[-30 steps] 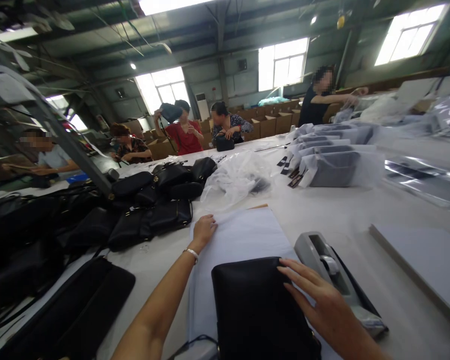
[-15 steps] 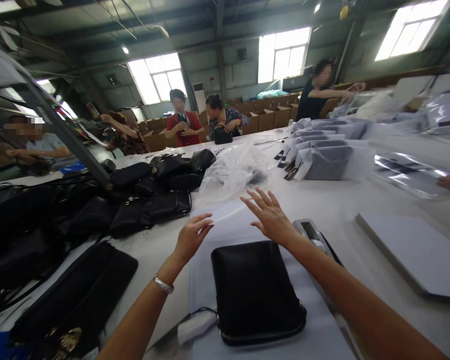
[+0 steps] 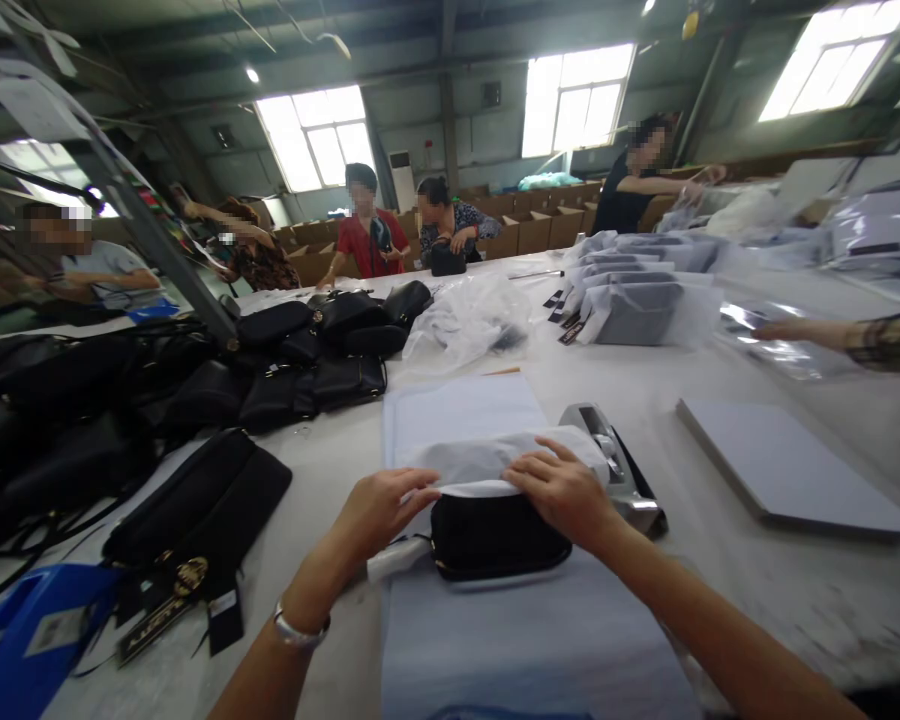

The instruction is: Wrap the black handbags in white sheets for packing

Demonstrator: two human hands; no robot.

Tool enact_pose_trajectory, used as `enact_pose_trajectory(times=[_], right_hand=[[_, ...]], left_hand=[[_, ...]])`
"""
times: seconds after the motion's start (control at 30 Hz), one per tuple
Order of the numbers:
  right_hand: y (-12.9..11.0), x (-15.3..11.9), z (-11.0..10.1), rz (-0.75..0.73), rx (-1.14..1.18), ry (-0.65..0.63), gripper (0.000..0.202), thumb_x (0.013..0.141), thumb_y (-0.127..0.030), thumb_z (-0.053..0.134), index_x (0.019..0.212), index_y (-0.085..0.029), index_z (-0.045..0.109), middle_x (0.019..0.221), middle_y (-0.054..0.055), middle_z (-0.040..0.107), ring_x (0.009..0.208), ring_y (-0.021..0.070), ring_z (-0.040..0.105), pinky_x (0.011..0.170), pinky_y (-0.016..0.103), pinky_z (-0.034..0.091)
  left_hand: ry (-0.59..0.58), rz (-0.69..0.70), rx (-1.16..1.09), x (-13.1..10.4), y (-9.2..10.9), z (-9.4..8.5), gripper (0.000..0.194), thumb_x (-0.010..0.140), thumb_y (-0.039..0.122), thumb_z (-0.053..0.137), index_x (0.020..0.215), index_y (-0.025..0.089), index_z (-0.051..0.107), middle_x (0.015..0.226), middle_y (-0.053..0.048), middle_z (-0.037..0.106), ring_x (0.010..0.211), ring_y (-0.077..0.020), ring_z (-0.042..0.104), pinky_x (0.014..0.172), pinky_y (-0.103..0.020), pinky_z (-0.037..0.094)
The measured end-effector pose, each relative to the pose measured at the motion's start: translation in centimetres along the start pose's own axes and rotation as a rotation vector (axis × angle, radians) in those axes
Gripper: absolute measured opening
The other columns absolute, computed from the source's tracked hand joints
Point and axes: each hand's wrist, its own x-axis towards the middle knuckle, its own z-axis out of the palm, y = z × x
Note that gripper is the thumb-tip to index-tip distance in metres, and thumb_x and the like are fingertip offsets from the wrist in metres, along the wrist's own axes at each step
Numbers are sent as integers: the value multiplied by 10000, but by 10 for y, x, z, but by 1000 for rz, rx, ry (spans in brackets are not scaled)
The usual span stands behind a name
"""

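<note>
A black bag (image 3: 501, 540) lies in front of me on a pile of thin white sheets (image 3: 525, 640). One white sheet (image 3: 487, 460) is folded over the bag's far part, so only its near part shows. My left hand (image 3: 381, 512) pinches the left end of the sheet's edge between thumb and fingers. At the other side, my right hand (image 3: 566, 492) has its fingers closed on the same edge, above the bag. A small white-wrapped piece (image 3: 397, 558) sticks out at the bag's left.
Many black bags (image 3: 352, 380) are heaped on the left, with a blue object (image 3: 41, 625) nearer me. A silver-grey device (image 3: 607, 450) stands by my right hand. White boards (image 3: 787, 470) and another person's hand (image 3: 787, 330) on clear plastic are to the right.
My hands have come down and towards me, bringing a white sheet over the far part of the bag. Another person's hand has reached further in from the right.
</note>
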Motion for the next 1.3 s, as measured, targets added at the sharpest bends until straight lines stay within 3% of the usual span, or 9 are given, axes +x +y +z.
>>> enact_pose_trajectory(times=[0.17,0.23,0.37,0.5,0.73,0.9,1.0,1.13,1.3], right_hand=[[-21,-27,10,25,-10,39,288,950,-89,482,1073,-232,700,1006,35,734,923,172,658,1097,433,377],[-23,-33,10,30,-14,55,285,956,-95,480,1081,-227,700,1003,40,737,927,174,661,1098,439,379],[-22,-48,13,25,-12,96,300,951,-89,497,1104,-244,704,1062,37,738,992,175,667,1104,444,387],[-17,-61,21,10,-11,162,326,944,-62,496,1124,-239,703,1148,39,721,1055,186,668,1083,438,420],[-14,-76,24,13,23,122,344,965,-63,466,1159,-242,687,1209,33,695,1118,189,648,1095,438,412],[-25,-94,13,46,93,82,305,977,-91,472,1118,-235,701,1205,37,697,1132,196,639,1094,445,413],[-37,-110,0,107,203,61,276,983,-131,498,1145,-247,688,1179,39,707,1105,186,647,1059,420,451],[-54,-128,-18,195,390,-46,218,969,-240,581,1164,-247,679,1110,43,720,1031,185,658,937,344,522],[-64,-142,-24,177,513,-233,284,902,-347,687,1165,-241,681,1097,51,703,1028,198,637,938,342,502]], left_hand=[[44,180,164,2,33,29,696,814,608,650,1411,290,485,1408,-89,566,1323,-299,498,1137,-505,362],[10,222,225,0,39,47,779,791,537,718,1463,296,406,1484,-107,479,1385,-336,414,1140,-575,331],[72,253,262,-11,36,81,503,904,179,583,1392,266,497,1459,-86,512,1368,-286,449,1093,-513,440],[238,269,244,-23,31,102,334,958,115,454,1209,232,642,1298,-67,654,1257,-235,574,1030,-428,527],[299,261,250,-35,42,117,275,984,186,475,1192,237,648,1263,-56,677,1244,-236,584,1026,-439,521],[180,220,271,-48,49,126,453,932,318,601,1366,212,524,1445,-98,526,1375,-290,439,1123,-525,404],[134,212,280,-52,48,129,443,938,236,580,1376,215,517,1501,-99,455,1417,-286,372,1155,-526,353],[164,200,264,-46,41,129,400,945,169,544,1343,202,549,1472,-92,494,1408,-263,391,1156,-508,353],[205,185,283,-36,37,131,378,939,170,556,1315,193,573,1441,-96,527,1382,-264,432,1138,-514,373]])
